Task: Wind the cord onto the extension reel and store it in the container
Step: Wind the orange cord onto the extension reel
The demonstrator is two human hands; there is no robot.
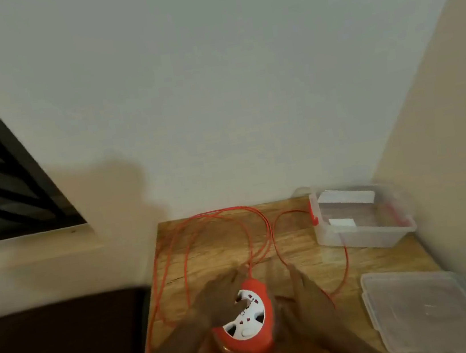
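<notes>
The orange extension reel (247,322) with its white socket face sits low in the middle of the frame, on the wooden table (301,244). The left hand (219,298) lies over the reel's upper left side, fingers bent around its rim and thumb resting on the white face. The right hand (303,290) is just right of the reel with its fingers stretched out and apart; motion blur hides whether it touches the reel or the cord. The orange cord (212,233) runs from the top of the reel in loose loops across the table towards the wall, one strand curving right to the clear plastic container (363,236) at the right of the frame, which stands open. Its clear lid (418,309) lies flat in the lower right, apart from the container
</notes>
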